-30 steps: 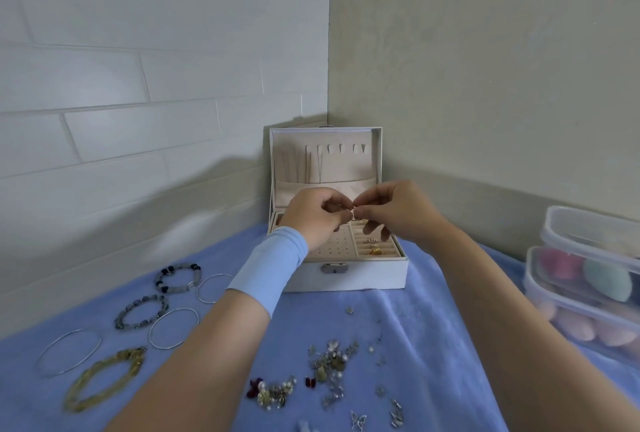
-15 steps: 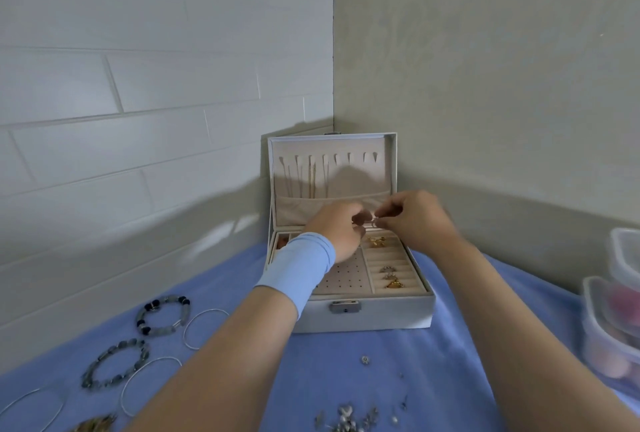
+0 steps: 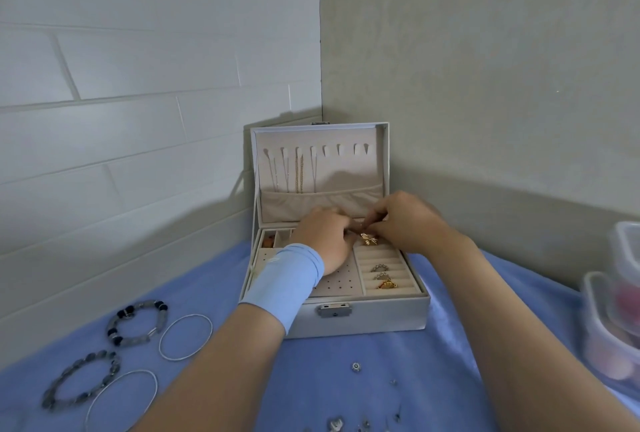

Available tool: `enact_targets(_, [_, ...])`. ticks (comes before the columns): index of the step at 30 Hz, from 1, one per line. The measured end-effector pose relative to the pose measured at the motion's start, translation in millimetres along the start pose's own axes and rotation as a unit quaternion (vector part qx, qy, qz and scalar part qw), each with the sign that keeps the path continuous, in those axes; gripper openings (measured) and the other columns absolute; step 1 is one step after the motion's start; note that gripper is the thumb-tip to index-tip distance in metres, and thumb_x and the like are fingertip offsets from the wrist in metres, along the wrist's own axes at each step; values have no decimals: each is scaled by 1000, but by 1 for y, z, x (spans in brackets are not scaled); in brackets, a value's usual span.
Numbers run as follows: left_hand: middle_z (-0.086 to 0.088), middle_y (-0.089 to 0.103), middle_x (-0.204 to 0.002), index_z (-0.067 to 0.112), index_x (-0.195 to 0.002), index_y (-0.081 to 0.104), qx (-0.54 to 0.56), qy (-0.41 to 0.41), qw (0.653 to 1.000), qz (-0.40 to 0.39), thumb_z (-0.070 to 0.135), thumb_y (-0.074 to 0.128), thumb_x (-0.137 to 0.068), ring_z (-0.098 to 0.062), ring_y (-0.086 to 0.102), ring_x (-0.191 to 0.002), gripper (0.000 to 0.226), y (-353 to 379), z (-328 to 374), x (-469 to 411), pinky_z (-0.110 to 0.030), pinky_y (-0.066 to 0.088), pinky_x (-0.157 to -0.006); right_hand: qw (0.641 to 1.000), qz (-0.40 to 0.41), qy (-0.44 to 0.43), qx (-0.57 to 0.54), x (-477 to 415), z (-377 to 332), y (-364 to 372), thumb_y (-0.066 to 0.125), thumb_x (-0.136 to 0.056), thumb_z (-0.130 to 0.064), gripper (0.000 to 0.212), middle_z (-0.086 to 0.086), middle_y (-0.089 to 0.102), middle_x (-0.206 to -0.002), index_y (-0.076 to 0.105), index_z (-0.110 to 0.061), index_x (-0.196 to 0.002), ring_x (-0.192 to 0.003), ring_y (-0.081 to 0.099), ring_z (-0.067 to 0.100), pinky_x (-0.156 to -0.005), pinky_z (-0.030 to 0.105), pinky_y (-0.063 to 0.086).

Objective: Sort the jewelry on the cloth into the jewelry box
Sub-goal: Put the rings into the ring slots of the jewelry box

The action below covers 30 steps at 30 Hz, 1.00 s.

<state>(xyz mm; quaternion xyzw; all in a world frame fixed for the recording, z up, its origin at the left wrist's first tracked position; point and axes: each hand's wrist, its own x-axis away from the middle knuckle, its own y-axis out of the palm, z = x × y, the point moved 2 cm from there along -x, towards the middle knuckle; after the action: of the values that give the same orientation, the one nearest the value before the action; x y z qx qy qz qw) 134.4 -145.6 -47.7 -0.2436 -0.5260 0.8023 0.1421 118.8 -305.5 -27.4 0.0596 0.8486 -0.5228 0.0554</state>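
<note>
Directly below left hand (image 3: 325, 241) and right hand (image 3: 405, 220) sits the jewelry box (image 3: 363, 319).

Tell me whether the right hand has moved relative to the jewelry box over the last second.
Yes. Against the jewelry box, the right hand has gone back toward the lid, now at the rear end of the ring rolls, uncovering more of them.

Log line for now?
step: loading jewelry box | left hand: curled, over box | right hand: pinching small piece | beaded bracelets: on cloth
</note>
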Motion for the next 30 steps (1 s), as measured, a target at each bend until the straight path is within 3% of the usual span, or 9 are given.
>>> enact_targets(5, [0,56,-130,34,-129,63,-19,-4,999,-25,35,46,-101,-25,39,-127,33,-3,4,3,-44,33,-109,999,-20,-1,30,6,-5,-4,64,-93,-21,18,-11,69,-94,77,-33,-94,-89,62,13,-74,26,46])
enact_targets(8, [0,57,-126,29,-129,63,7,-17,1000,-13,35,47,-100,-23,45,-123,33,-9,7,13,-42,39,-105,999,32,-35,11,14,-13,-10,61,-94,-19,20,-10,71,-102,76,-29,-101,-95,62,13,-80,27,48])
enact_targets(10, [0,59,-120,26,-124,65,19,-20,1000,15,32,48,-100,-22,49,-117,30,-18,9,25,-41,42,-101,995,59,-70,-31,24,-24,-17,63,-93,-21,16,-13,71,-95,76,-29,-96,-91,63,10,-80,27,49])
enact_targets(15, [2,60,-100,25,-102,66,18,-33,997,69,25,48,-96,-20,55,-98,19,-48,19,67,-35,47,-81,989,-20,-131,-67,64,-59,-23,68,-93,-24,13,-9,70,-76,74,-28,-83,-72,61,6,-65,21,47])
enact_targets(19, [8,60,-96,32,-93,59,23,-43,998,48,23,51,-92,-17,57,-90,12,-57,24,107,-29,44,-73,986,-49,-133,-91,100,-70,-19,68,-93,-28,18,-6,69,-73,70,-30,-75,-54,52,-3,-52,13,42])
enact_targets(21, [10,59,-94,34,-90,57,22,-48,998,39,26,54,-90,-17,58,-94,9,-55,20,125,-31,46,-76,987,-67,-130,-72,117,-74,-14,69,-91,-29,12,-5,72,-81,75,-28,-80,-63,57,0,-62,20,53])
enact_targets(24, [10,56,-105,31,-103,62,-6,-43,998,49,32,59,-90,-15,50,-111,14,-48,7,141,-33,44,-92,987,-96,-117,-53,136,-79,-3,72,-87,-27,5,-7,74,-89,78,-27,-86,-83,66,10,-81,32,57])
enact_targets(27, [5,48,-136,29,-133,52,-54,-53,996,35,42,58,-93,-20,36,-131,43,-44,-7,147,-38,34,-110,994,-53,-88,-27,137,-81,3,66,-88,-27,9,-11,73,-89,74,-28,-85,-84,67,12,-77,31,56])
enact_targets(30, [3,37,-153,28,-148,38,-47,-90,995,-2,49,52,-95,-22,27,-142,58,-47,-18,143,-39,27,-116,998,-6,-60,20,117,-79,3,58,-92,-27,15,-16,72,-96,70,-36,-88,-90,66,11,-76,28,54])
